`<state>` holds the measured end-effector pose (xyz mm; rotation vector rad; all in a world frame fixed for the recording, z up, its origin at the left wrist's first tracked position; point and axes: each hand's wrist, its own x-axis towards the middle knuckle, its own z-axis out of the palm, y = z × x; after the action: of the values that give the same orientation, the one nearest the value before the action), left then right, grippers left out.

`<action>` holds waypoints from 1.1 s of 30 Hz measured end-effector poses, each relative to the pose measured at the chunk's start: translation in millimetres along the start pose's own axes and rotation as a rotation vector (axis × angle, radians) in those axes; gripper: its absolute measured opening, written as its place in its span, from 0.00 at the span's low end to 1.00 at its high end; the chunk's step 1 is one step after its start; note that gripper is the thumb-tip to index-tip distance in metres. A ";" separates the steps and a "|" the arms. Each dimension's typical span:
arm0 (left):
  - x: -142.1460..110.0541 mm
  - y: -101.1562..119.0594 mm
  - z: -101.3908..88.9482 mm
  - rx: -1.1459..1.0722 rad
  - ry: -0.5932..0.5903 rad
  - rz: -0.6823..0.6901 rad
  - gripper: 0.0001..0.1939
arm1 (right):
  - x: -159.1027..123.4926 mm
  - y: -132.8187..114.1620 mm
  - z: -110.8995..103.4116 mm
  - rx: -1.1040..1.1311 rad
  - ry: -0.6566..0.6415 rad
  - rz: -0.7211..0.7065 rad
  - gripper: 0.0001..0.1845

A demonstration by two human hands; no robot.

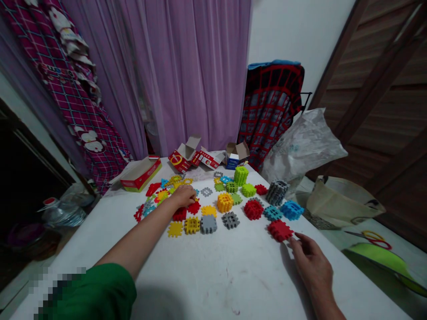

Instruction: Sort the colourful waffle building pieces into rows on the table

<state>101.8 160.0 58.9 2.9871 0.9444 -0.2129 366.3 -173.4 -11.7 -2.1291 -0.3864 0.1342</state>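
Note:
My left hand (184, 196) reaches into the loose pile of plastic interlocking tiles, its fingers curled down beside a red tile (194, 207). What those fingers hold, if anything, is hidden. At the right, my right hand (312, 264) pinches the near edge of a red stack of tiles (280, 230) between thumb and fingers. Close to that stack are blue tiles (292, 210) and a round-looking red stack (253, 209). An orange-yellow stack (225, 202), a grey tile (231, 220) and a yellow tile (175, 229) lie between the hands.
Opened cardboard boxes (210, 159) and a red-and-yellow box (140, 175) stand along the back of the white table (207, 280). A tall green stack (240, 176) and a dark grey stack (277, 193) rise at the right. Scissors (373, 240) lie beyond the right edge.

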 end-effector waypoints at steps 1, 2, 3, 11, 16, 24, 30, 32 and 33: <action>-2.3 -2.0 1.7 -0.015 -0.007 0.004 0.11 | -0.5 -0.9 -0.3 0.000 -0.001 0.004 0.35; -4.6 -3.2 3.5 -0.027 -0.024 0.017 0.15 | -0.9 -1.6 -0.3 0.000 0.001 0.007 0.35; -6.6 -3.7 5.4 -0.036 -0.041 0.032 0.19 | -1.2 -1.9 0.0 0.001 0.005 0.008 0.35; -1.1 6.0 6.6 0.007 -0.034 0.084 0.22 | -0.6 3.4 4.0 0.033 0.007 -0.012 0.34; 9.1 8.0 3.7 0.024 -0.049 0.081 0.19 | -1.5 1.6 2.7 0.024 0.010 -0.004 0.34; 19.6 1.0 3.8 0.050 -0.105 0.159 0.19 | -0.9 0.9 2.5 0.014 0.000 -0.003 0.33; 23.5 -3.3 8.1 0.055 -0.001 0.187 0.17 | 1.2 4.6 3.9 0.016 0.017 -0.027 0.32; 21.5 -4.1 10.8 0.047 0.044 0.132 0.15 | 1.2 4.7 3.7 0.011 0.017 -0.027 0.31; 20.0 -4.3 12.0 0.037 0.063 0.086 0.15 | 1.0 4.4 3.5 0.009 0.014 -0.021 0.31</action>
<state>114.0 174.4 44.5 3.0774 0.8230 -0.1375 367.4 -172.5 -17.2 -2.1152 -0.3993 0.1087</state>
